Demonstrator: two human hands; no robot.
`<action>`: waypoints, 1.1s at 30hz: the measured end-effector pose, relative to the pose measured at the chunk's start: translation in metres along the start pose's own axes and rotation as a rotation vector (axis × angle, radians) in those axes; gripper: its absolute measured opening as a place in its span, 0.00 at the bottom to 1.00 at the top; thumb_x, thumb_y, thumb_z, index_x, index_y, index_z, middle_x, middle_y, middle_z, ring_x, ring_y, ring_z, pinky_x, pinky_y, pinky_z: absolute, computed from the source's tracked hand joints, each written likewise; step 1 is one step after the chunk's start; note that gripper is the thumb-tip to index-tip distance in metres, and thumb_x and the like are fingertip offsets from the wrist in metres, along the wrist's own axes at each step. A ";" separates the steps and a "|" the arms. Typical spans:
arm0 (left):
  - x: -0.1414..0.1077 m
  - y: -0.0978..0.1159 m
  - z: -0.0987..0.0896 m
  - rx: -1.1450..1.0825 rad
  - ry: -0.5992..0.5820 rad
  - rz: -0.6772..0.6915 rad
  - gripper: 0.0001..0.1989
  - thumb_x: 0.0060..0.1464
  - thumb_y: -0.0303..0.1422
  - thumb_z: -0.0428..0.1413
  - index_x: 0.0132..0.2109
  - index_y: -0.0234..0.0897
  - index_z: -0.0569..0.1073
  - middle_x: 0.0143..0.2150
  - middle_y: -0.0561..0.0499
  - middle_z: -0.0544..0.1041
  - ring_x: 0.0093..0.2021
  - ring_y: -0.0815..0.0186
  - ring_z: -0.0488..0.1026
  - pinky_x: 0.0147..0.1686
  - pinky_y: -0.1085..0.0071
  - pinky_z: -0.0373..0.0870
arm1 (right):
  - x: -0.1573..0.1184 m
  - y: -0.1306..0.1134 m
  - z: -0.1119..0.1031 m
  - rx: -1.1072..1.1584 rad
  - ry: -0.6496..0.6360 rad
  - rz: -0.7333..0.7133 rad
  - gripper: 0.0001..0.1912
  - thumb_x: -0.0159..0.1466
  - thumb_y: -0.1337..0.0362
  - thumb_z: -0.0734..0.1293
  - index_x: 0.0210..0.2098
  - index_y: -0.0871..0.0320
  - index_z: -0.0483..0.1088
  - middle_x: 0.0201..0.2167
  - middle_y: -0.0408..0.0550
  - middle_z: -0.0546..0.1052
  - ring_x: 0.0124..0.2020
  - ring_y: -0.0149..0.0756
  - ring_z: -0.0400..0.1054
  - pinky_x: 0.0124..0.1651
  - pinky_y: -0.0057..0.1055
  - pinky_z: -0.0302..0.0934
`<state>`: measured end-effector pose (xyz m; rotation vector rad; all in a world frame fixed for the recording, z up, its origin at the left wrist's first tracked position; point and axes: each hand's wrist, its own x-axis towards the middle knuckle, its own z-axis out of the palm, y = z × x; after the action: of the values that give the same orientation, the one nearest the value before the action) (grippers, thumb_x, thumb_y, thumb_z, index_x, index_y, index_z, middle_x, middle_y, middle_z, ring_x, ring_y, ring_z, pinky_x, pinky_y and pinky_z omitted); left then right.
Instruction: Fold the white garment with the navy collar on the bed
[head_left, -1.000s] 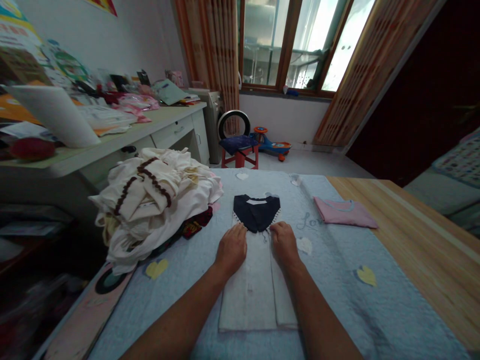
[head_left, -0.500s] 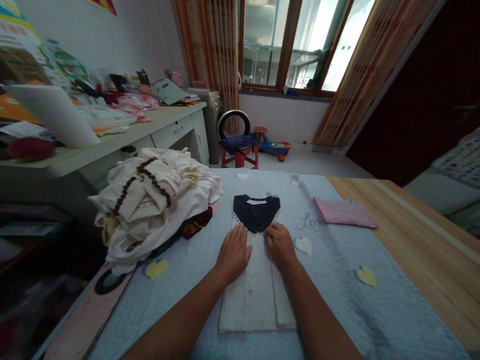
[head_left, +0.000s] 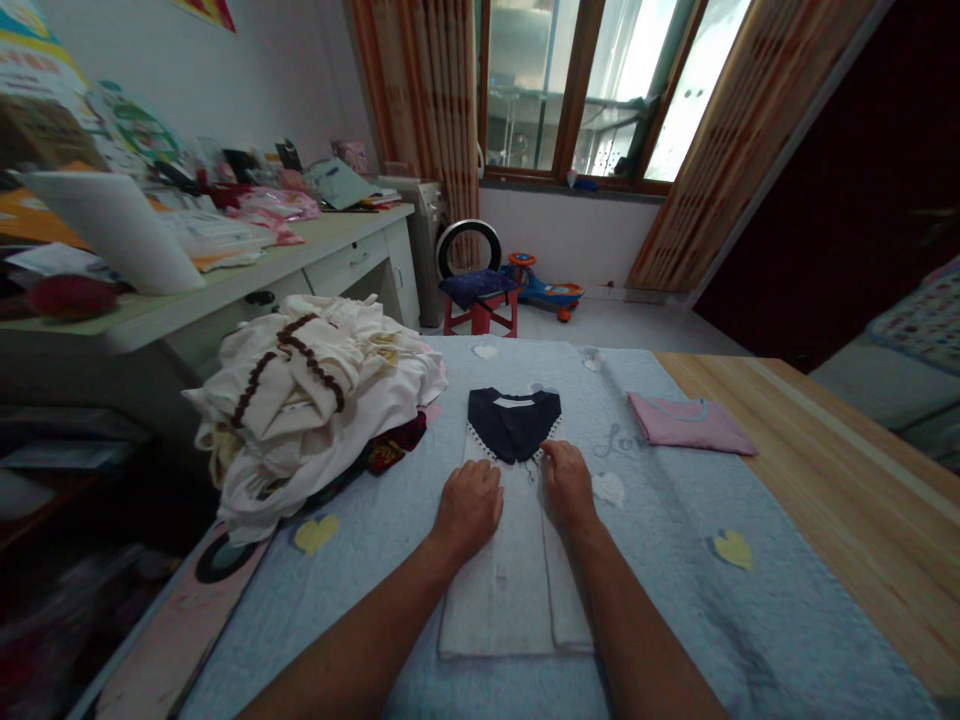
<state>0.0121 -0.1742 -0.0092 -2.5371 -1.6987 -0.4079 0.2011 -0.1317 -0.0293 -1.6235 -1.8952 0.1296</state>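
A white shirt [head_left: 501, 560] with a navy collar [head_left: 517, 425] lies face up, its sides folded in to a narrow strip. Small dotted trim edges the collar. My left hand [head_left: 471, 508] rests on the shirt just below the collar's left side, fingers stretched out and lying flat. At the collar's lower right edge, the fingertips of my right hand [head_left: 568, 482] pinch the trimmed border. Thin ties hang at the collar's point, between the hands. The palms hide parts of the shirt's edges.
A heap of cream clothes [head_left: 322, 390] sits to the left. A folded pink shirt [head_left: 694, 423] lies on the right, on the blue bed cover [head_left: 660, 560]. Bare wood [head_left: 825, 440] borders the cover. Beyond stand a red stool [head_left: 480, 310] and a cluttered desk [head_left: 337, 240].
My right hand has shifted slightly right along the collar edge, uncovering the ties. My left hand has drawn back a little from the collar.
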 end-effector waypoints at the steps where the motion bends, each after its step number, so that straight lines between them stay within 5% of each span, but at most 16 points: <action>1: 0.000 0.000 0.000 0.003 -0.003 0.007 0.06 0.60 0.30 0.53 0.44 0.38 0.72 0.44 0.45 0.74 0.46 0.55 0.70 0.45 0.59 0.68 | 0.000 0.000 0.001 -0.034 -0.022 0.005 0.20 0.58 0.79 0.58 0.43 0.60 0.75 0.40 0.52 0.76 0.45 0.40 0.66 0.51 0.32 0.57; 8: -0.001 0.004 -0.005 -0.006 -0.026 0.013 0.06 0.60 0.27 0.51 0.42 0.36 0.73 0.47 0.43 0.76 0.47 0.56 0.71 0.45 0.60 0.70 | 0.000 -0.007 0.002 -0.176 -0.055 0.019 0.11 0.63 0.75 0.61 0.38 0.57 0.73 0.38 0.50 0.74 0.43 0.41 0.63 0.47 0.33 0.55; 15: -0.014 0.007 -0.002 0.003 -0.044 0.019 0.15 0.60 0.31 0.54 0.54 0.34 0.71 0.62 0.39 0.70 0.54 0.52 0.69 0.49 0.57 0.70 | -0.001 -0.009 0.000 -0.200 -0.068 -0.010 0.06 0.64 0.71 0.64 0.35 0.57 0.72 0.37 0.50 0.73 0.42 0.40 0.62 0.46 0.33 0.53; 33: -0.022 -0.001 0.016 -0.131 -0.048 0.004 0.23 0.63 0.37 0.52 0.64 0.39 0.66 0.70 0.43 0.62 0.70 0.51 0.55 0.67 0.47 0.53 | -0.003 -0.020 -0.006 -0.170 -0.152 -0.070 0.10 0.65 0.69 0.61 0.34 0.56 0.74 0.39 0.50 0.75 0.45 0.40 0.66 0.48 0.32 0.55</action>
<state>0.0066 -0.1906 -0.0301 -2.6616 -1.7386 -0.4766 0.1871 -0.1407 -0.0163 -1.6981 -2.1264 0.0659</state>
